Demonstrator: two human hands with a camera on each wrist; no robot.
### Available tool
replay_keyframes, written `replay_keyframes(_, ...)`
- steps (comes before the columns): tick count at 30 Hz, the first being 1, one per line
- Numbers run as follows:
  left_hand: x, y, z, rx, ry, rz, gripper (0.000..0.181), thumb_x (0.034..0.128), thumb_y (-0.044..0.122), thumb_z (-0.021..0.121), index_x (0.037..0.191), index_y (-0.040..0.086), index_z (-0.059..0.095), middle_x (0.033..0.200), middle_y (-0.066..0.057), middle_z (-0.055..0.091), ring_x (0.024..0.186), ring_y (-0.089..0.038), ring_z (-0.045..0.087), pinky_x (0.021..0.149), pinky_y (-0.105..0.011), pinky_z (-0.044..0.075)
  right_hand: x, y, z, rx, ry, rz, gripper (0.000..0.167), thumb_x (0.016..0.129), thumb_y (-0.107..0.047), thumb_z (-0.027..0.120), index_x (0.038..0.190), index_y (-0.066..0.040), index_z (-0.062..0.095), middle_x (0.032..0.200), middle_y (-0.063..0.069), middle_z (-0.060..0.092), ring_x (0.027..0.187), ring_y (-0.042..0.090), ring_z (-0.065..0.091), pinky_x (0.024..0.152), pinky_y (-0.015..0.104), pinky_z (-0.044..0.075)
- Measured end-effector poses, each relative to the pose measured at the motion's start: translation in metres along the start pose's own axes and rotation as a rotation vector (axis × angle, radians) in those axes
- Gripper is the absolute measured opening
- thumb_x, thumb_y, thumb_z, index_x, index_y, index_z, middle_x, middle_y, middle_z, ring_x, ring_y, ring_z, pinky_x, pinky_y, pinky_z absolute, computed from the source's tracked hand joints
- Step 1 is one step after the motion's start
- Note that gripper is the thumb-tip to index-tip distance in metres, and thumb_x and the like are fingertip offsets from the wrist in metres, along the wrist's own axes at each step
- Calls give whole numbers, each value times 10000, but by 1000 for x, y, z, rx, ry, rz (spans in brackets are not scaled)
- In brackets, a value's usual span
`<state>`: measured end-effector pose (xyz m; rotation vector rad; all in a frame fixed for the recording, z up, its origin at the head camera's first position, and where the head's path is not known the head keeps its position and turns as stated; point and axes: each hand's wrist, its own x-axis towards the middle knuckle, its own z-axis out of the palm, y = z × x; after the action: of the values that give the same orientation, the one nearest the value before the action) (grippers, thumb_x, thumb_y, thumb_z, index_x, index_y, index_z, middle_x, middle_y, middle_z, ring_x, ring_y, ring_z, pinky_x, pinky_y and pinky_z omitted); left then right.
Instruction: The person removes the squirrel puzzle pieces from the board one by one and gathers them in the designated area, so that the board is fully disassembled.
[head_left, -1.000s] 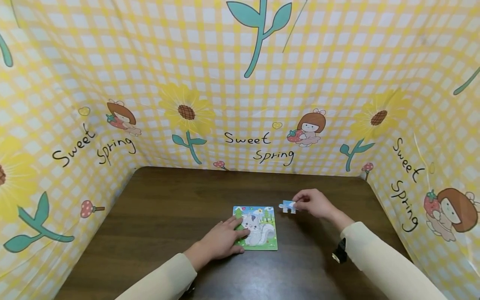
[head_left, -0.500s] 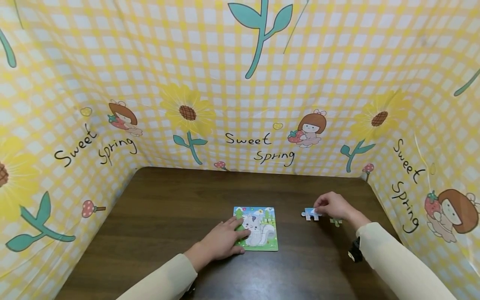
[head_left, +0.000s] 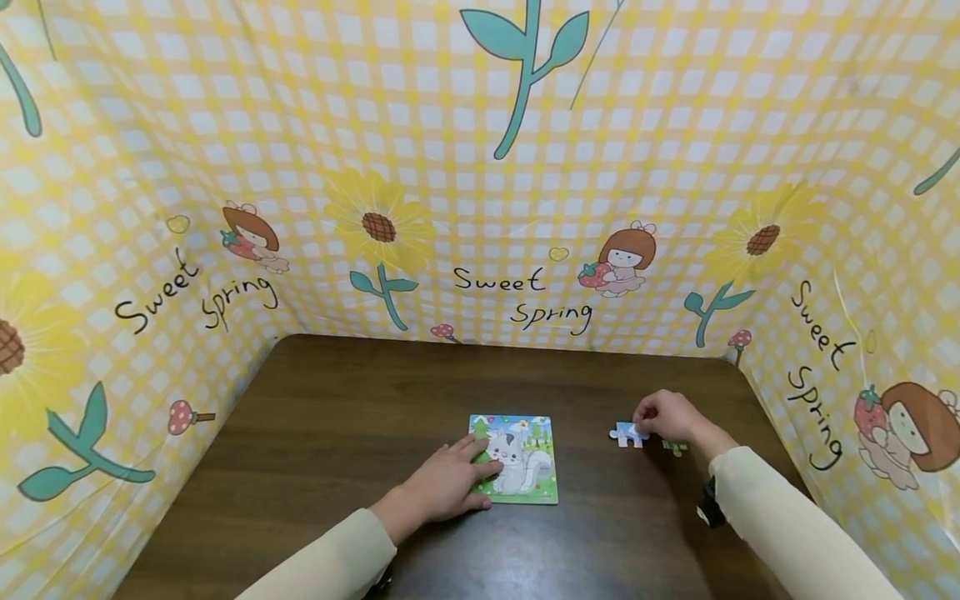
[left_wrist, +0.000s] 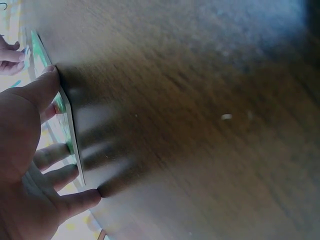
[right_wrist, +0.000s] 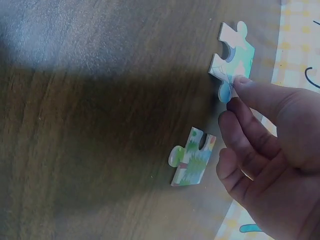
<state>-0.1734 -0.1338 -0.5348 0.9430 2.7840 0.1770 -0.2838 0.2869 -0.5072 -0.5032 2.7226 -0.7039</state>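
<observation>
My right hand pinches a blue jigsaw piece by one edge between thumb and fingers. In the right wrist view the piece has a pale cloud-like patch, and its far end sits close to the tabletop; whether it touches is hard to tell. A green jigsaw piece lies on the table just under that hand. My left hand rests with spread fingers on the left side of a square puzzle board, which shows a white squirrel on grass. Its fingers cover part of the picture.
The brown wooden table is walled on three sides by a yellow checked cloth with printed flowers and lettering. Dark devices are strapped at both wrists.
My right hand has moved right, away from the board, carrying the blue jigsaw piece, then slowed beside the green piece. The left hand has stayed on the board.
</observation>
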Motion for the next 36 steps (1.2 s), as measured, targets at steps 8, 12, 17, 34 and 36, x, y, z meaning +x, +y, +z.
replay_keyframes(8,-1,1,-2,-7,8,7,579,978,523,646,1509,320,540,1627,-120,401,1512,-381,348,1091,-633,419,1,0,6,-28,15,-10,67,919,-78,733,865,-78,772,791,-5,712,677,125,565,629,328,487)
replay_keyframes(12,-1,1,-2,-6,12,9,573,978,520,647,1504,315,547,1626,-121,403,1510,-380,351,1092,-632,420,2,4,7,-15,30,5,68,918,-90,742,870,-80,789,805,-2,727,682,121,574,628,324,495)
replay_keyframes(17,-2,-2,2,-15,7,-1,579,988,551,613,1520,343,518,1648,-98,370,1528,-358,325,1109,-657,384,4,8,11,-12,64,2,64,901,-98,753,859,-81,799,804,2,744,673,119,583,622,324,500)
replay_keyframes(34,-2,-8,7,-58,44,14,609,982,589,599,1521,315,517,1658,-103,348,1533,-359,307,1165,-683,271,12,-18,1,1,83,-36,78,931,-151,749,963,-92,789,878,-23,745,753,108,616,708,349,521)
replay_keyframes(36,-2,-9,7,-68,55,12,627,976,596,605,1527,313,509,1655,-109,349,1531,-367,308,1163,-691,265,16,-31,1,25,76,-63,111,937,-159,748,1003,-75,780,894,-22,743,771,109,628,720,354,529)
